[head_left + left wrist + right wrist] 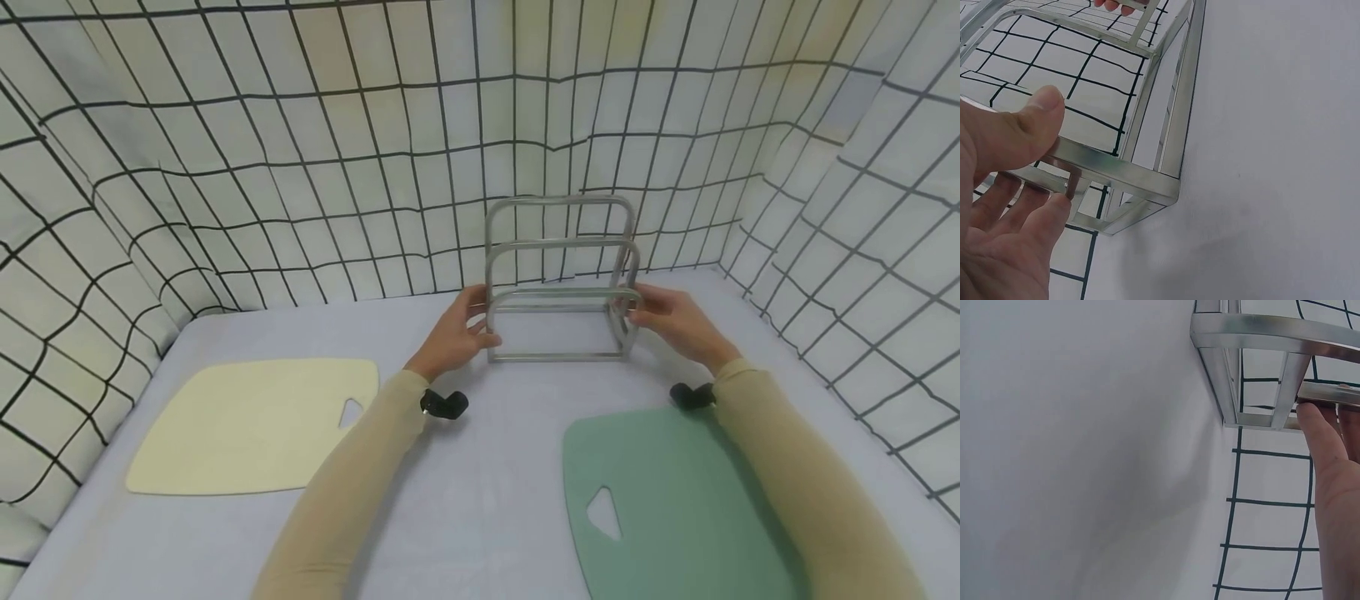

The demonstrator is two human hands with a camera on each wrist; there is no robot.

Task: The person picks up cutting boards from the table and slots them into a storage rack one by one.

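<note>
While you hold it from both sides, the metal rack [558,292] stands upright at the far part of the white table [487,508], a little right of the middle and near the far wall. Its three rounded loops rise in steps, lowest on your side and tallest at the far side. Your left hand [454,333] grips the rack's left side, with the thumb on one face of the near loop's bar and the fingers curled against the other. Your right hand [678,323] holds the right side, its thumb on your side of the frame and its fingertips against the metal farther in.

Just below each hand you have a black wrist device [444,405], and tan sleeves [352,492] cover your arms. To your left, well apart from the rack, the cream cutting board [255,425] lies flat, its handle hole toward the right end; your left forearm crosses over its near right corner. Near you on the right lies the green cutting board [667,492], its hole toward the left edge, partly hidden by your right arm. White walls [360,179] with a black grid enclose the table left, far and right.
</note>
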